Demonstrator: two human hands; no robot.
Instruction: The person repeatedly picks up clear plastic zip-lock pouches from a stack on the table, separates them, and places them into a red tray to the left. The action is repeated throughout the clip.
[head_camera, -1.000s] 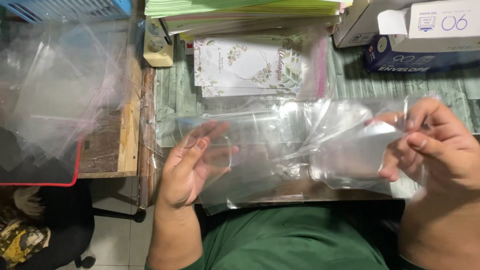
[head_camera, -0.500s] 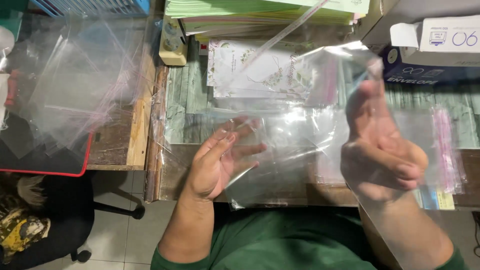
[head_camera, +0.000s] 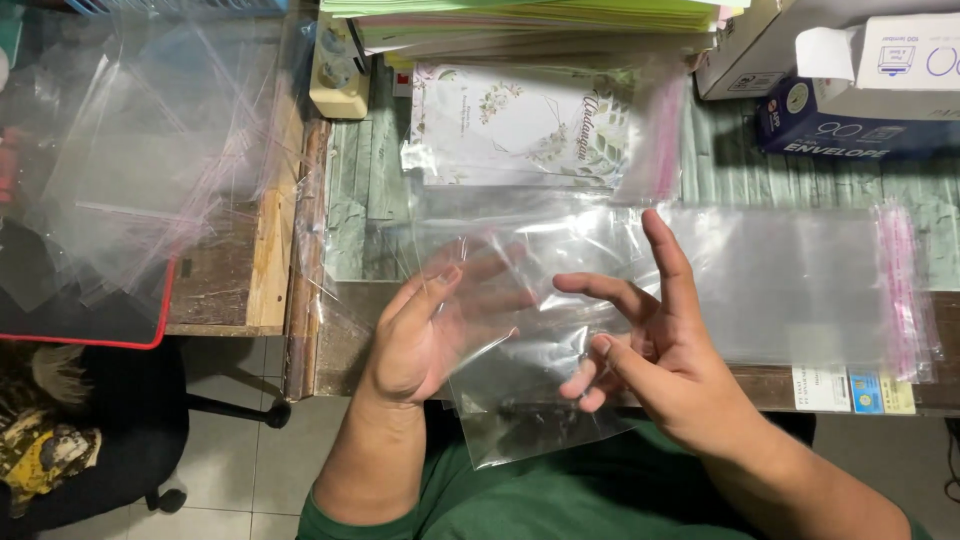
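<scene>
My left hand (head_camera: 420, 335) is at the table's near edge, its fingers slipped behind a clear plastic bag (head_camera: 520, 405) and its thumb on top of it. The bag hangs down over my green shirt. My right hand (head_camera: 650, 345) is just right of it with the index and middle fingers stretched apart; its lower fingers curl against the bag's right side. Under and beyond both hands lies a flat stack of clear sleeves (head_camera: 800, 290) with a pink adhesive strip along its right end.
A sleeved floral card (head_camera: 520, 125) lies behind the hands, below a stack of green and pale paper (head_camera: 530, 15). Cardboard and blue boxes (head_camera: 850, 100) stand at the back right. Loose clear sleeves (head_camera: 110, 160) pile on a red-edged tray at left. A black chair (head_camera: 110, 440) is below.
My right hand came down from holding a sleeve up high and now sits close to my left hand. That sleeve lies flat on the table at right.
</scene>
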